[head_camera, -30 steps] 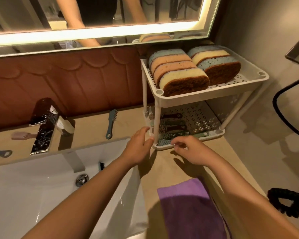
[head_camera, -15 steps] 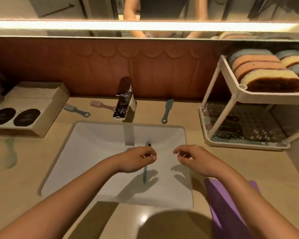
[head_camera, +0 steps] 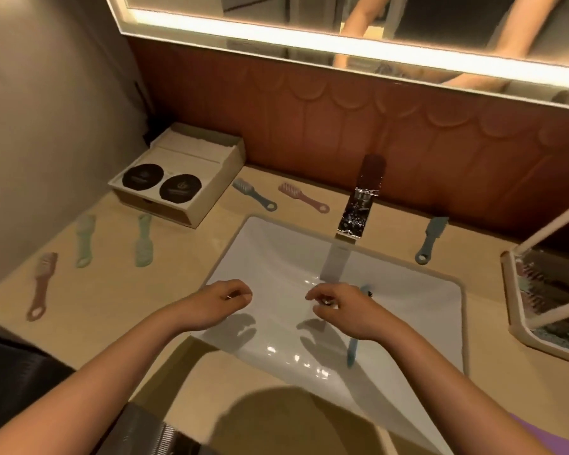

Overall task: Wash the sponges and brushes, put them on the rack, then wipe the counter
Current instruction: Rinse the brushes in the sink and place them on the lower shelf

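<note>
White sink [head_camera: 276, 257]: hands above.
Left hand [head_camera: 224, 303]: sink's left part, fingers loosely curled, empty.
Right hand [head_camera: 342, 307]: sink centre, loosely curled, empty.
Blue brush [head_camera: 352, 351]: in sink, beneath right hand.

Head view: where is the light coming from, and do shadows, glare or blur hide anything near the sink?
Head view: warm light from the mirror's lit strip; the left hand and right hand throw soft shadows into the sink, small glints on its near slope; a broad shadow darkens the near counter; the rack at the right edge is smeared.
</note>
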